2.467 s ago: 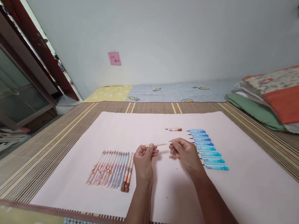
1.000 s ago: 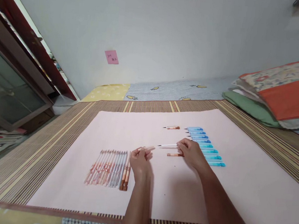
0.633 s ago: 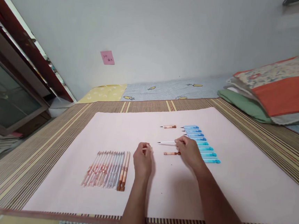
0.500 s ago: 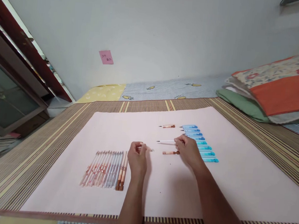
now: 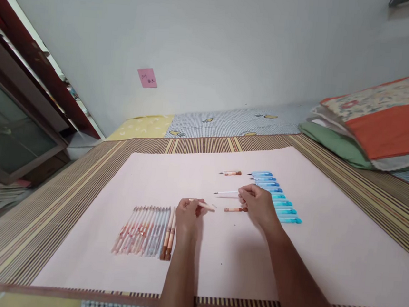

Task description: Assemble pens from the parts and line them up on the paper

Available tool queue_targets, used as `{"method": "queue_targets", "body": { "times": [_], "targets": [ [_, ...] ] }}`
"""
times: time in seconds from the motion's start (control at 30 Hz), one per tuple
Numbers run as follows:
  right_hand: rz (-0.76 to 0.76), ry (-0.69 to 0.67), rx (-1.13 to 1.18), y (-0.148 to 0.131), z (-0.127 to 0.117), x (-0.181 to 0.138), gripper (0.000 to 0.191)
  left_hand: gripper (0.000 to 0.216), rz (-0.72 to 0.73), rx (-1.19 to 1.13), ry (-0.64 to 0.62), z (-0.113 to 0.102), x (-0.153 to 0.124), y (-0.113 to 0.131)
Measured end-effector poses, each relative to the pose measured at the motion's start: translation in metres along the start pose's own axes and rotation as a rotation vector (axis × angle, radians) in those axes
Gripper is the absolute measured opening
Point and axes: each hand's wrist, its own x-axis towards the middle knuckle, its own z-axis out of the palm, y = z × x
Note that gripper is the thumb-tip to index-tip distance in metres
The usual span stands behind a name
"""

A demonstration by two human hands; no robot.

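Note:
My left hand is closed on a short pale pen barrel, which points to the right. In my closed right hand is a thin white pen refill, its dark tip pointing left. Just below the refill, a brown-and-peach pen barrel lies on the pink sheet, its right end partly hidden by my right hand. A similar short brown barrel lies farther back with a dark-tipped refill beside it. Beside my left wrist, two brown pens end a row of pale pens.
Several blue and turquoise pen parts form a column right of my right hand. The sheet rests on a striped mat. Folded cloths are piled at the right, and a pink note is on the wall.
My left hand has turned, so more of the pale pen barrel shows, now reaching farther right. My right hand keeps the refill nearly in place. The view has shifted slightly.

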Motion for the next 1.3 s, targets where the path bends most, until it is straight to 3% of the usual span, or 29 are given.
{"method": "queue_targets", "body": {
  "times": [0.2,0.27,0.33,0.4,0.6,0.73,0.93,1.13,1.3],
  "targets": [
    [0.032,0.08,0.122,0.002,0.004,0.003,0.026,0.014,0.107,0.31,-0.089,0.006,-0.003,-0.002],
    [0.029,0.087,0.125,0.003,0.004,0.004,0.025,0.008,0.263,0.504,-0.172,0.009,-0.006,-0.005],
    [0.034,0.084,0.105,0.002,0.003,0.004,0.024,0.015,0.444,0.743,-0.285,0.012,-0.008,-0.01],
    [0.038,0.079,0.077,-0.001,0.002,0.003,0.024,0.02,0.528,0.924,-0.345,0.014,-0.009,-0.016],
    [0.013,0.086,0.078,-0.009,0.0,0.001,0.02,0.026,0.508,1.086,-0.266,0.013,-0.008,-0.026],
    [0.018,0.09,0.105,-0.011,0.0,0.0,0.02,0.026,0.465,0.976,-0.211,0.015,-0.01,-0.022],
    [-0.024,0.077,0.16,-0.028,-0.007,-0.004,0.024,0.012,0.066,0.37,-0.237,0.012,-0.007,-0.003],
    [-0.099,0.03,0.15,-0.048,-0.006,-0.011,0.027,0.04,-0.09,-0.072,-0.335,0.005,-0.007,0.012],
    [-0.117,0.02,0.134,-0.049,-0.004,-0.014,0.026,0.04,-0.125,-0.163,-0.341,0.006,-0.008,0.015]
  ]
}}
